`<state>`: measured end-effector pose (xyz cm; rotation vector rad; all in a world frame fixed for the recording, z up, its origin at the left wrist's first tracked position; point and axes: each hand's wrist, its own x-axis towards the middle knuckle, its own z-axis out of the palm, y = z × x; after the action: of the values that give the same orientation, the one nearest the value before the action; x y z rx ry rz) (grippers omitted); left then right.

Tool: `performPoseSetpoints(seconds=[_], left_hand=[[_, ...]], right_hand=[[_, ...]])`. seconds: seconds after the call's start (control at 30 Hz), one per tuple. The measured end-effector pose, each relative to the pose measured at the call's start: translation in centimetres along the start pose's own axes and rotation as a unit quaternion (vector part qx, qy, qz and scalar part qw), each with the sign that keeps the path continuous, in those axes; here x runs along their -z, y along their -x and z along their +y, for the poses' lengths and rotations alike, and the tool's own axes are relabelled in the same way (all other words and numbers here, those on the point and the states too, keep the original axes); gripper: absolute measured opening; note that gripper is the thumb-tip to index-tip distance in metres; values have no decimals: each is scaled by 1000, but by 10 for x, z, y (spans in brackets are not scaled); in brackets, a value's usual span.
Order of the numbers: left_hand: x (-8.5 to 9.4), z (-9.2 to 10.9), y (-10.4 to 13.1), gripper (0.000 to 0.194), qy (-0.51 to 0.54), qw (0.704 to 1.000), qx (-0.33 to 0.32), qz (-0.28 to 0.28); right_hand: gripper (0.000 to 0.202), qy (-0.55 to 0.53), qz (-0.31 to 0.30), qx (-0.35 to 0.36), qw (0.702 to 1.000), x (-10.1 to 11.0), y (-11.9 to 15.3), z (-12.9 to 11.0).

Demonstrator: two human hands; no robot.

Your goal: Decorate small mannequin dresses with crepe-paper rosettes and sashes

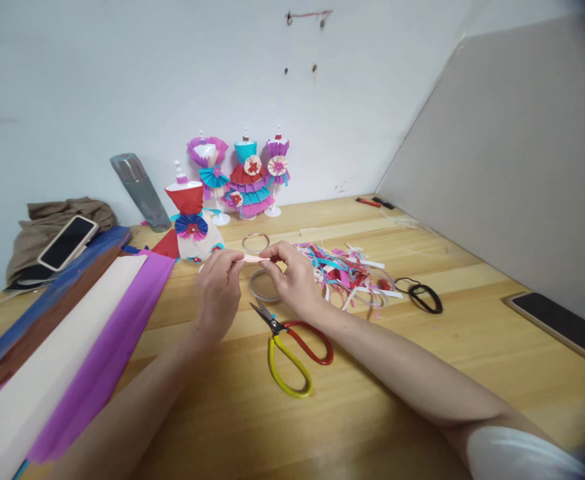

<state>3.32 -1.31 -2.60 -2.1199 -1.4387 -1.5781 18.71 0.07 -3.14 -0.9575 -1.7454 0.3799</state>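
Note:
Between my two hands a narrow strip of pale pink paper [253, 259] is stretched level above the table. My left hand [217, 293] pinches its left end, and my right hand [292, 277] pinches the other end between thumb and forefinger. Just below them lie scissors [277, 327] with one yellow and one red handle, blades slightly apart. A roll of tape [263, 298] sits partly behind my right hand, and another thin ring [255, 235] lies farther back. Beyond my left hand stands a small dress form [185, 200] in red and cream paper with a blue rosette.
Three more dressed forms [247, 177] stand by the wall beside a leaning bottle [142, 193]. Coloured paper scraps [345, 270] are heaped right of my hands, near a black band [425, 298]. Long paper sheets [82, 333] and a phone [68, 243] lie left; another phone [562, 327] lies right.

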Motion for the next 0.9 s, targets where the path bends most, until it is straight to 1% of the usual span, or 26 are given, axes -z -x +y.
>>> performPoseSetpoints(seconds=[0.2, 0.37, 0.43, 0.57, 0.7, 0.8, 0.9], left_hand=[[-3, -2, 0, 11, 18, 1000, 4, 14], [-3, -2, -3, 12, 41, 999, -26, 24], [-1, -2, -5, 12, 39, 999, -34, 14], [3, -2, -8, 12, 51, 997, -45, -41], [5, -3, -10, 8, 36, 995, -78, -59], [7, -3, -10, 15, 21, 991, -113, -68], [10, -3, -10, 26, 35, 988, -131, -77]], right_hand=[[4, -46, -6, -26, 999, 0, -2, 0], [3, -62, 9, 8, 998, 2, -5, 1], [3, -51, 20, 29, 998, 4, -7, 3], [3, -30, 14, 58, 998, 8, -9, 8], [5, -26, 11, 86, 996, 9, -9, 9], [5, -17, 13, 98, 995, 9, -8, 8], [4, -3, 14, 99, 995, 9, -7, 8]])
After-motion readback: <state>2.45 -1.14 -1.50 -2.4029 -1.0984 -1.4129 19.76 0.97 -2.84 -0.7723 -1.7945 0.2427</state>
